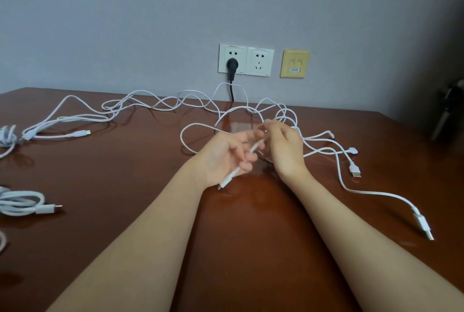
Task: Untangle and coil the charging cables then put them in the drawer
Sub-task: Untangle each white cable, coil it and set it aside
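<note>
The left hand (224,155) is lying palm-up over the middle of the tabletop (125,173). Its fingers (247,158) are curling loosely round the end of a white cable (255,147). The cable is running down across the palm between those fingers. Its small connector (224,183) is sticking out below the heel of the hand, just above the wood.

The right hand (285,147) is sitting just beside the left, with its back to the camera. Its fingers (271,124) are bunching together and pinching the same cable a little farther up, where the two hands are nearly touching. Blur is hiding the exact fingertip contact.

Behind the hands, a tangle of white cables (163,103) is sprawling along the back of the tabletop, with loops lying close around the right hand. To the right, an orange-tipped plug (355,172) and a white USB plug (424,229) are lying flat and apart from each other. At the left edge, a coiled cable (20,202) is resting well apart from the tangle.

On the wall, a black plug (232,65) is sitting in the left of two wall sockets (259,62).
</note>
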### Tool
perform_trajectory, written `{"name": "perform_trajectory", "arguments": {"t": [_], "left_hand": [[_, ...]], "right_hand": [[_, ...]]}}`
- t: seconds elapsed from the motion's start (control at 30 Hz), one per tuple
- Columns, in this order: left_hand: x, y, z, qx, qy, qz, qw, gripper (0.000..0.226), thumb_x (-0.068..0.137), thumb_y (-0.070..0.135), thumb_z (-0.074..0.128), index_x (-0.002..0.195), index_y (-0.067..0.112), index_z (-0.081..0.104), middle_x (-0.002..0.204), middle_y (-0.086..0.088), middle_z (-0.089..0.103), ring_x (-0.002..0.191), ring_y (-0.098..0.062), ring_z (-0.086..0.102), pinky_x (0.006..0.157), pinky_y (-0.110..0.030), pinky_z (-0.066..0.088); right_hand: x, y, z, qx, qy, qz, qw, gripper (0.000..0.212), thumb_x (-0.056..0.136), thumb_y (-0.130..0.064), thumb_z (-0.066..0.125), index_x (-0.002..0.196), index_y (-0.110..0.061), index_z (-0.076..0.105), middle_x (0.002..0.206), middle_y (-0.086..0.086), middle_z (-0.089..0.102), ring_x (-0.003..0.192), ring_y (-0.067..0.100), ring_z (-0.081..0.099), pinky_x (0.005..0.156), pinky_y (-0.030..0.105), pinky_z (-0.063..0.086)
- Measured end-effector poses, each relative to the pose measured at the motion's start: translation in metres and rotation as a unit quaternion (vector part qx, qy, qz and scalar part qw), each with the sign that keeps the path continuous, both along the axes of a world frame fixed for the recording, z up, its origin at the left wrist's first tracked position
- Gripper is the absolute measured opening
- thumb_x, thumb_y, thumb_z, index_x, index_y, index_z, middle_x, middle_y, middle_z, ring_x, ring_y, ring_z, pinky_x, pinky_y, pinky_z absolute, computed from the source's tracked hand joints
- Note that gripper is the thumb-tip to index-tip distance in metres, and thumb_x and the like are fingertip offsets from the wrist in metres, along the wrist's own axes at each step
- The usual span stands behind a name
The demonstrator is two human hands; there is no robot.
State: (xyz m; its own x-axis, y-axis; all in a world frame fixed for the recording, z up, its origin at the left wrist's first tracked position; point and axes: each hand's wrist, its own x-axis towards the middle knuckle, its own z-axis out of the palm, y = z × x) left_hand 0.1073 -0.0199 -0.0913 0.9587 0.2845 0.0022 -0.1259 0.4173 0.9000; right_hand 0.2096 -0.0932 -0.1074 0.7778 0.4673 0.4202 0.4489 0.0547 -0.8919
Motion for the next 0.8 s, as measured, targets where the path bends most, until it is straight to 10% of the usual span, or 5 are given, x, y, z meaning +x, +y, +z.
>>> {"name": "perform_trajectory", "arguments": {"t": [0.37,0.6,0.8], "left_hand": [[0.007,0.027,-0.011,-0.248,-0.135,0.191,0.94,0.045,0.048,-0.006,0.02,0.073,0.017,0.05,0.054,0.003,0.05,0.034,-0.008,0.032,0.032,-0.012,0.019],[0.014,0.021,-0.013,-0.128,0.002,0.107,0.986,0.018,0.091,0.007,0.031,0.075,0.015,0.033,0.05,0.004,0.037,0.032,-0.005,0.024,0.027,-0.013,0.013],[0.016,0.02,-0.012,-0.102,-0.001,0.097,0.99,0.027,0.103,0.015,0.026,0.094,0.001,0.048,0.057,-0.003,0.059,0.032,-0.003,0.033,0.031,-0.011,0.023]], "right_hand": [[0.001,-0.002,-0.002,-0.023,0.01,0.121,0.992,0.024,0.086,-0.011,0.051,0.067,-0.02,0.063,0.058,0.0,0.058,0.064,0.019,0.046,0.061,0.027,0.036],[0.004,-0.003,0.008,0.138,0.15,0.034,0.978,0.019,0.092,0.003,0.045,0.082,-0.012,0.051,0.053,0.0,0.056,0.031,0.006,0.033,0.037,0.015,0.031],[-0.002,0.004,0.005,0.003,0.206,0.088,0.975,0.015,0.089,0.004,0.047,0.081,-0.005,0.056,0.056,0.005,0.056,0.028,0.001,0.026,0.03,0.013,0.02]]}}
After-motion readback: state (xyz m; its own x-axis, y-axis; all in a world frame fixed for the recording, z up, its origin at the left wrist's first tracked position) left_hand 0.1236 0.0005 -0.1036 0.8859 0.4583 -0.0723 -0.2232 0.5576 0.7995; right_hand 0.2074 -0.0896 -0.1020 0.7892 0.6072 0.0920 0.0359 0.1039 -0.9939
